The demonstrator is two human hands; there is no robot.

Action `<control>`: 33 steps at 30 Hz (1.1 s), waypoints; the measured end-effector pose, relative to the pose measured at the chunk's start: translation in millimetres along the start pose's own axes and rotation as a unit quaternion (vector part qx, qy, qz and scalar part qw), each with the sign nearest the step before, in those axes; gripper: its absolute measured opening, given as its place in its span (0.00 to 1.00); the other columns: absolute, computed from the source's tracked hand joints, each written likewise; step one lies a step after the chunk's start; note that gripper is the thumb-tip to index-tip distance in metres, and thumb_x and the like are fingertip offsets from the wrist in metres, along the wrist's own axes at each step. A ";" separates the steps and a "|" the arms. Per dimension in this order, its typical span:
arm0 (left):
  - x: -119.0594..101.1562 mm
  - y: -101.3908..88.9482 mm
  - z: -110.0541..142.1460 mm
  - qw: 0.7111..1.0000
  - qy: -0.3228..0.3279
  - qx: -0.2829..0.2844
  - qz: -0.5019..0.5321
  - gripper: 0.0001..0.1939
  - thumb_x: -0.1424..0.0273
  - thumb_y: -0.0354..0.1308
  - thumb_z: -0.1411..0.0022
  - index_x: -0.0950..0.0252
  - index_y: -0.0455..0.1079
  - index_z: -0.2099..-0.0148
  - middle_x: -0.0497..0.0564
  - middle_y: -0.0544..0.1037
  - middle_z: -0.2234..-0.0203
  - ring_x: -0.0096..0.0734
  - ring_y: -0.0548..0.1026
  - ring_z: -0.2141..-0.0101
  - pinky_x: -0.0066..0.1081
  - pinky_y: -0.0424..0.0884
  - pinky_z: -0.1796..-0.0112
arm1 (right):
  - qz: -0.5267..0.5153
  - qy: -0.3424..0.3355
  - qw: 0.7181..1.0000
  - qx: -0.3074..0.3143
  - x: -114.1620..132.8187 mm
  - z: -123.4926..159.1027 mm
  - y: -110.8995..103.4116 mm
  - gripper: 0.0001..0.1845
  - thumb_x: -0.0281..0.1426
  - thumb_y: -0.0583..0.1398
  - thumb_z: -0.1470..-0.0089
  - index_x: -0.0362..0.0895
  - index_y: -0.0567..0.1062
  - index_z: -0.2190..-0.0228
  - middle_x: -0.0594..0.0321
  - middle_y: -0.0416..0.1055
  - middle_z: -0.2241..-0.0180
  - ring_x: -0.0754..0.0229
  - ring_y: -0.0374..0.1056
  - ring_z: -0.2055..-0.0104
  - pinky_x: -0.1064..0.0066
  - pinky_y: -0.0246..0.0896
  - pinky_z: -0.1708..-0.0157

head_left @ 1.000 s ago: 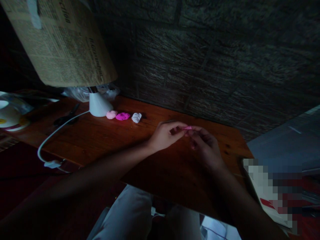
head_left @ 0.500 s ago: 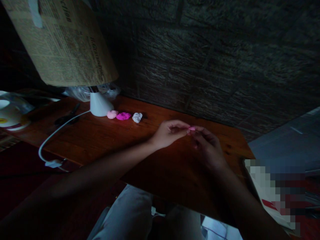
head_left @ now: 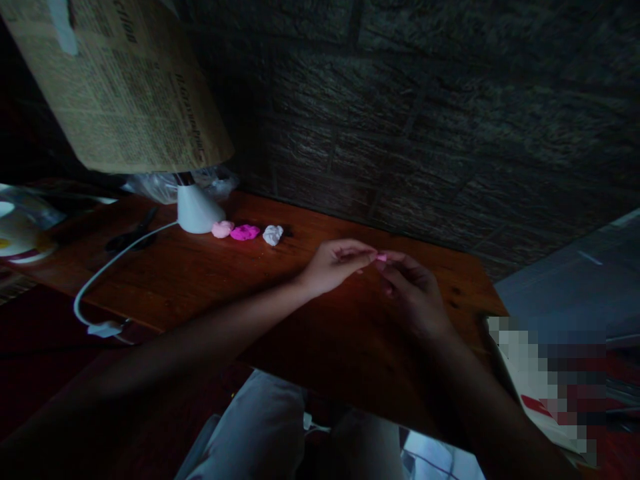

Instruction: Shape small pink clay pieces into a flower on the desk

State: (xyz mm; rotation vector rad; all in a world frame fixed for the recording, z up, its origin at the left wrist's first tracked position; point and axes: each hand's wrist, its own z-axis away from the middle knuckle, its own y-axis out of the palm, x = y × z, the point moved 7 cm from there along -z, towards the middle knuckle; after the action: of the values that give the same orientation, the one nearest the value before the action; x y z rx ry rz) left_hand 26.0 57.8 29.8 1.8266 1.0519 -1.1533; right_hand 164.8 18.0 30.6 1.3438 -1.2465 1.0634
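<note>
A small piece of pink modelling clay (head_left: 381,257) is pinched between the fingertips of both hands above the wooden table (head_left: 310,333). My left hand (head_left: 334,265) grips it from the left with thumb and forefinger closed. On the other side, my right hand (head_left: 415,290) closes its thumb and fingers on the same piece. Farther left on the table lie a light pink clay lump (head_left: 223,229), a bright magenta lump (head_left: 245,232) touching it, and a whitish lump (head_left: 273,235) slightly apart.
A lamp with a newsprint shade (head_left: 145,100) and white base (head_left: 195,210) stands at the back left, its white cable (head_left: 95,267) looping over the table's front edge. Dark scissors (head_left: 133,237) and a white cup (head_left: 15,233) lie left. A brick wall (head_left: 400,133) rises behind.
Both hands keep their pinch on the pink clay with only slight finger movement. The whole view has shifted a little; the clay lumps stay in place on the table.
</note>
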 end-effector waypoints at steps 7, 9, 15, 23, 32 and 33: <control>5.6 1.1 -0.9 0.996 -0.064 -0.004 0.066 0.13 0.65 0.70 0.47 0.68 0.79 0.61 0.55 0.83 0.63 0.31 0.78 0.62 0.29 0.71 0.63 | 0.019 0.000 1.000 -0.004 0.6 0.4 0.3 0.11 0.37 0.70 0.54 0.51 0.82 0.65 0.66 0.77 0.65 0.70 0.59 0.77 0.76 0.55 0.79; 9.1 -0.8 -1.2 0.991 -0.086 -0.012 0.098 0.14 0.66 0.70 0.48 0.67 0.79 0.60 0.54 0.82 0.62 0.30 0.78 0.62 0.29 0.71 0.63 | 0.023 -0.002 1.000 -0.002 0.3 -0.3 -0.5 0.12 0.37 0.70 0.54 0.51 0.82 0.65 0.65 0.78 0.64 0.69 0.60 0.76 0.75 0.56 0.79; 15.5 -4.7 -2.0 0.983 -0.127 -0.013 0.135 0.13 0.68 0.69 0.46 0.66 0.78 0.58 0.53 0.82 0.61 0.28 0.77 0.61 0.25 0.70 0.63 | 0.045 0.006 0.998 -0.035 0.4 -2.4 -8.2 0.13 0.40 0.69 0.53 0.50 0.82 0.64 0.63 0.79 0.68 0.67 0.61 0.76 0.73 0.57 0.78; 17.2 -0.8 -2.2 0.993 -0.101 0.020 0.050 0.15 0.68 0.69 0.47 0.66 0.77 0.56 0.55 0.82 0.58 0.31 0.78 0.59 0.27 0.71 0.64 | 0.059 0.007 0.998 -0.024 1.9 -2.5 -6.5 0.15 0.40 0.71 0.56 0.49 0.82 0.65 0.63 0.79 0.66 0.67 0.64 0.75 0.74 0.60 0.77; 29.0 -10.9 -5.8 0.994 -0.106 0.006 -0.010 0.12 0.66 0.64 0.40 0.67 0.76 0.56 0.56 0.82 0.60 0.30 0.78 0.62 0.26 0.71 0.66 | 0.028 -0.064 0.981 -0.179 38.2 -15.1 -74.8 0.15 0.34 0.70 0.60 0.48 0.79 0.66 0.65 0.78 0.68 0.69 0.62 0.78 0.76 0.58 0.80; 30.2 -10.9 -6.6 0.995 -0.099 0.014 -0.027 0.12 0.66 0.63 0.40 0.67 0.76 0.56 0.55 0.82 0.61 0.29 0.78 0.63 0.26 0.71 0.66 | 0.045 -0.066 0.978 -0.191 39.3 -16.5 -82.0 0.16 0.35 0.71 0.61 0.48 0.79 0.66 0.65 0.77 0.69 0.69 0.63 0.77 0.76 0.59 0.80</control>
State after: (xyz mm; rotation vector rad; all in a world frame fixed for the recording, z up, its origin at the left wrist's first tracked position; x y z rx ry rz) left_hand 26.4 75.7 2.4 1.6751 0.9806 -1.3574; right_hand 250.3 28.4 64.1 1.0819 -1.5348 0.7538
